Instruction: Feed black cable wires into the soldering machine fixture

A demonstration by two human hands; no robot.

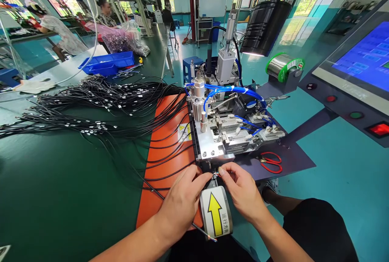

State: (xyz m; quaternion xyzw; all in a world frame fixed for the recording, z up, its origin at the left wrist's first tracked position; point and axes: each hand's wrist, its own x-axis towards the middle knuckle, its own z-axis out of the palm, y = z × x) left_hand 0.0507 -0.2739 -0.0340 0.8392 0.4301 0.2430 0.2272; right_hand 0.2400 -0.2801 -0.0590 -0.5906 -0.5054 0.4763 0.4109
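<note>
Both hands meet at the front edge of a metal machine (209, 144) with cylinders and blue air tubes. My left hand (184, 197) is closed, thumb and fingers pinching a black cable close to its stripped end. Fingertips of my right hand (240, 189) pinch the thin coloured wires (216, 173) at that end. Just below lies a round drum (216, 211) labelled with a yellow arrow. Another black cable (156, 192) passes under my left hand, its bare coloured wire end showing beside the drum. The fingers partly hide the held wires.
Black cables (118, 100) pile on the green table (75, 181) and run over the orange panel (165, 132). Red-handled scissors (271, 162) lie right of the machine. A solder spool (284, 67), lamp (264, 27) and control screen (364, 57) stand around it. Two people sit at far left.
</note>
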